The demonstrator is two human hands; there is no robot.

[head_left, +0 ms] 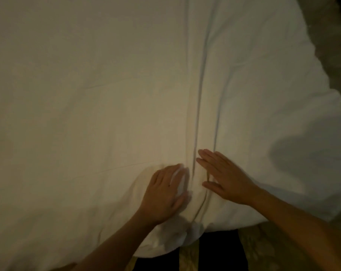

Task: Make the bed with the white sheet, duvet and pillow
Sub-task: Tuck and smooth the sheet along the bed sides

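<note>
Both my hands lie flat on the white, puffy cloth duvet (107,94) that covers the bed from the near edge to the far end. I take it for the duvet by its thick, rounded edge on the right, though it could be the sheet. My left hand (164,194) presses down close to the near edge, fingers pointing away from me. It is blurred, and some cloth shows pale between the fingers, so I cannot tell whether it bunches any. My right hand (227,178) rests just beside it to the right, palm down, fingers straight and together, angled toward the far left. Neither hand grips anything as far as I can see, and the two are close but not touching.

Between them runs a long raised fold (199,106), from the near edge straight toward the far end. I judge this is why the hands sit where they do — one on each side of the ridge, placed to press it flat and sweep the slack out to left and right.

The duvet is directly under both palms and spreads wide on every side — smoother to the left, more rumpled to the right. Its near edge hangs over in front of my dark trousers (216,251) and the patterned yellowish carpet (263,249). No pillow is in view.
</note>
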